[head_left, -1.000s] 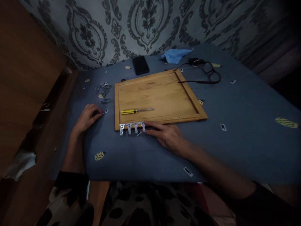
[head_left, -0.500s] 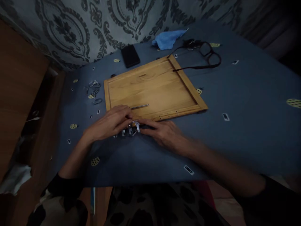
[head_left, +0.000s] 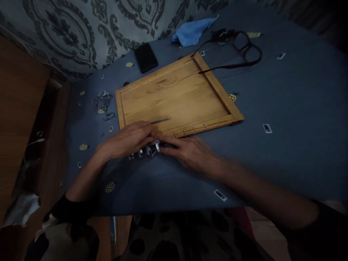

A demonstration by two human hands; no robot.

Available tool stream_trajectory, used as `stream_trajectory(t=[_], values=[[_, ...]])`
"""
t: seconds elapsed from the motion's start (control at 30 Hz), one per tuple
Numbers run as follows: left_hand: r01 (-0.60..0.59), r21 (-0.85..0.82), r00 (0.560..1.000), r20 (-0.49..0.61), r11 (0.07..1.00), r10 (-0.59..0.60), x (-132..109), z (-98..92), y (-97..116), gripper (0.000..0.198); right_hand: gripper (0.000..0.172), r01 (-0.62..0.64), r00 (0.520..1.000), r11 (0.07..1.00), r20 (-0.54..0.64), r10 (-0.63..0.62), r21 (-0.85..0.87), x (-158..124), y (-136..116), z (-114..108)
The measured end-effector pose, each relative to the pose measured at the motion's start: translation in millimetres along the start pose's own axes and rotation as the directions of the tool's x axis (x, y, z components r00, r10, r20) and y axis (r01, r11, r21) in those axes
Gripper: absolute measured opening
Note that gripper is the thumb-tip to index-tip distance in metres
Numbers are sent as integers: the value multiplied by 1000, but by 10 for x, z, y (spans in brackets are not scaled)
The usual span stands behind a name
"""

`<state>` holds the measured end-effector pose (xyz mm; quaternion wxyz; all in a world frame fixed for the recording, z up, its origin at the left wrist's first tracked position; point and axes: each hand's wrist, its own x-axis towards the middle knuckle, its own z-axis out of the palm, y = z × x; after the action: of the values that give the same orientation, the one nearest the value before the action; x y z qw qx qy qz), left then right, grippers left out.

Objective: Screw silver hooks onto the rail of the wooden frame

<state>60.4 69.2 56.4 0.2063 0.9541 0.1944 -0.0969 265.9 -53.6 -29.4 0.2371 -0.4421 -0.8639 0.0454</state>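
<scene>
A framed wooden panel [head_left: 176,96] lies on the blue tablecloth, with a row of small dark holes along its near edge. Several metal clips [head_left: 148,150] stick out from that edge at the near left. My left hand [head_left: 127,141] rests over the panel's near left corner, fingers closed at the rightmost clip. A thin metal rod [head_left: 161,120] shows beyond its fingers; whether the hand holds it is hidden. From the right, my right hand [head_left: 190,150] grips the same rightmost metal clip [head_left: 157,145] between its fingers.
Loose metal pieces [head_left: 106,105] lie left of the panel. A black phone [head_left: 146,58] and a blue cloth [head_left: 193,32] are behind it. Dark-framed glasses [head_left: 244,59] reach over the panel's far right corner. A patterned wall covering [head_left: 65,32] borders the far side.
The view has shifted slightly, so the panel and the things behind it appear a little higher. Both hands stay at the same metal clip, with barely any movement.
</scene>
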Motion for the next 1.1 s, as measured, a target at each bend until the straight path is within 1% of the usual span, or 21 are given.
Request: stream_trajectory(t=[0.07,0.2,0.43,0.73,0.87,0.93,1.0,1.1], values=[[3,-1,1000,2,1000,-3,13,3,1,22,36,4,1000,1000,-1,-4,-3,1,-4,-7],[-30,-4,1000,-5,1000,30,40,9,-6,22,35,6,1000,1000,5,-6,-6,5,-10,-11],[-34,40,999,24,999,34,72,10,-13,20,35,3,1000,1000,2,-3,-10,-3,-2,13],[-18,75,998,64,997,14,129,-23,19,20,29,-12,1000,1000,29,12,-5,20,-16,-20],[19,51,997,74,999,-23,151,-34,49,19,30,-13,999,1000,33,13,-7,22,-21,-39],[50,20,997,61,999,-51,147,-25,51,17,31,-17,999,1000,32,17,-6,21,-24,-41],[62,-22,998,25,998,-62,124,-16,45,16,32,-23,999,1000,32,24,-6,19,-26,-40],[62,-73,994,-83,995,-68,30,-12,46,21,35,-25,999,1000,33,25,-4,12,-21,-30]])
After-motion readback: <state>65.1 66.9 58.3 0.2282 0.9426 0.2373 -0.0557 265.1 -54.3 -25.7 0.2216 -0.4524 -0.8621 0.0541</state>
